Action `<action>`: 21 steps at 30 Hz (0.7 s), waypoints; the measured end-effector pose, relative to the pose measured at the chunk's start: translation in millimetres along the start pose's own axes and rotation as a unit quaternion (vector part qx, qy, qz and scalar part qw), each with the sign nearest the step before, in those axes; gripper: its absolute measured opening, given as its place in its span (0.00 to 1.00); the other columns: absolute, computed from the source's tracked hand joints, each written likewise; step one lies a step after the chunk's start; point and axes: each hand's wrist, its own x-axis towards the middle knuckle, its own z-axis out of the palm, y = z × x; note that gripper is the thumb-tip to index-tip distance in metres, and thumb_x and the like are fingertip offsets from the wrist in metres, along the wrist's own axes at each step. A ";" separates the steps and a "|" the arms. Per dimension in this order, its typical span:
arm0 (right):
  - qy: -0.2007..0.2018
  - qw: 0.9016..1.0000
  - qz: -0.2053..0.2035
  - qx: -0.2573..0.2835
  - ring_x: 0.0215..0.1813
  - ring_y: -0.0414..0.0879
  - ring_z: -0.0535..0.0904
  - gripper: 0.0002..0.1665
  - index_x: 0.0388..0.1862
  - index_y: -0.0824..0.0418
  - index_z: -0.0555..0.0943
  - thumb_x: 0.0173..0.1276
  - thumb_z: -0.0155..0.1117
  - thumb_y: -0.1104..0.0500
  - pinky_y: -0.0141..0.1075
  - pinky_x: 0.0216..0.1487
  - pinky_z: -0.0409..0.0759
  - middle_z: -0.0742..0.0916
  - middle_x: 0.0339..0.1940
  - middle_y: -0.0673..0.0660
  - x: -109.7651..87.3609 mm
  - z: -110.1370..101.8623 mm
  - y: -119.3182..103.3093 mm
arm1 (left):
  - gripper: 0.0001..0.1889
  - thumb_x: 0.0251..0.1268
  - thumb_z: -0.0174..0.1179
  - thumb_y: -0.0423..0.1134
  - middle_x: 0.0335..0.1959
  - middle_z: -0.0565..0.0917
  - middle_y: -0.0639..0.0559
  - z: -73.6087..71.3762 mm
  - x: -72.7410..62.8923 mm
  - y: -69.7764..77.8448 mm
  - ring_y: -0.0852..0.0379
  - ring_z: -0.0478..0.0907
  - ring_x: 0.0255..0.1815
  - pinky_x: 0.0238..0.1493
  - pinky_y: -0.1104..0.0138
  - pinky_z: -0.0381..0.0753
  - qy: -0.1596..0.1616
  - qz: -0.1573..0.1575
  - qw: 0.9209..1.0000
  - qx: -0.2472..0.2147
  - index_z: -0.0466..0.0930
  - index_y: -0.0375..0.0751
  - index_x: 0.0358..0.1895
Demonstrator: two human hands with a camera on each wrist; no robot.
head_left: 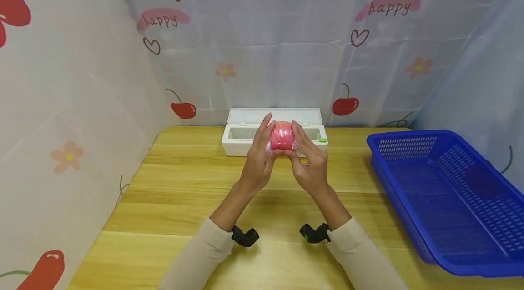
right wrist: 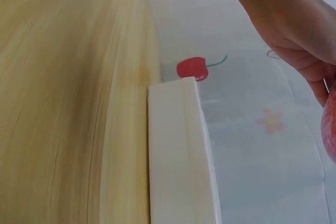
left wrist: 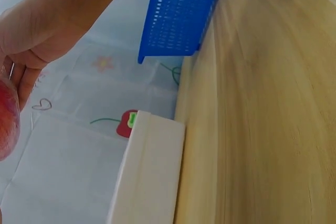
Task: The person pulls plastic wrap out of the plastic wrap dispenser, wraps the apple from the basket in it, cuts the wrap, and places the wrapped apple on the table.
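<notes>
A round red apple (head_left: 282, 136), with shiny clear film drawn tightly over it, is held up between both hands. My left hand (head_left: 258, 158) grips its left side, and my right hand (head_left: 312, 162) grips its right side. Both thumbs meet at the near side while the fingers reach along the flanks. Crumpled film bunches by the fingers at either side. Behind and below the apple stands a long white box (head_left: 235, 148), its lid (head_left: 274, 115) raised and a green slider (head_left: 322, 140) at its right end. In the wrist views the apple (left wrist: 7, 121) shows only at the edge.
A blue perforated plastic basket (head_left: 409, 217) stands at the right of the wooden table (head_left: 172, 190). White curtains (head_left: 286, 62) printed with cherries and hearts hang around the back and sides. A dark camera mount (head_left: 245, 237) juts inward from each wrist.
</notes>
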 end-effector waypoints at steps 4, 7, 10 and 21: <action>-0.001 1.000 -0.004 0.001 0.69 0.60 0.75 0.40 0.68 0.72 0.75 0.54 0.75 0.76 0.40 0.66 0.75 0.79 0.67 0.67 1.5 -0.3 -1.1 | 0.38 0.79 0.46 0.59 0.79 0.59 0.38 -1.6 0.5 -3.2 0.44 0.65 0.75 0.68 0.56 0.74 0.003 -0.001 1.000 -0.015 0.54 0.35 0.79; -0.004 1.000 0.000 0.005 0.69 0.60 0.75 0.39 0.69 0.71 0.74 0.57 0.75 0.71 0.40 0.67 0.74 0.79 0.68 0.64 2.1 -0.3 -1.3 | 0.41 0.77 0.50 0.60 0.79 0.59 0.39 -3.5 1.6 -4.7 0.43 0.61 0.77 0.70 0.55 0.72 0.007 0.002 0.999 -0.042 0.52 0.35 0.80; -0.001 1.000 0.013 0.013 0.69 0.58 0.75 0.37 0.70 0.70 0.74 0.61 0.74 0.66 0.40 0.67 0.74 0.79 0.68 0.62 2.3 -0.2 -2.1 | 0.40 0.77 0.52 0.57 0.79 0.58 0.39 -3.7 2.5 -4.1 0.42 0.60 0.77 0.70 0.53 0.72 0.010 0.009 0.998 -0.061 0.53 0.34 0.79; -0.013 1.000 0.013 0.006 0.73 0.58 0.71 0.39 0.72 0.70 0.71 0.62 0.73 0.70 0.39 0.68 0.73 0.76 0.72 0.63 3.9 0.4 -4.5 | 0.35 0.80 0.49 0.56 0.74 0.65 0.34 0.1 1.7 -2.5 0.45 0.67 0.72 0.66 0.56 0.77 0.020 -0.008 0.997 -0.078 0.57 0.35 0.77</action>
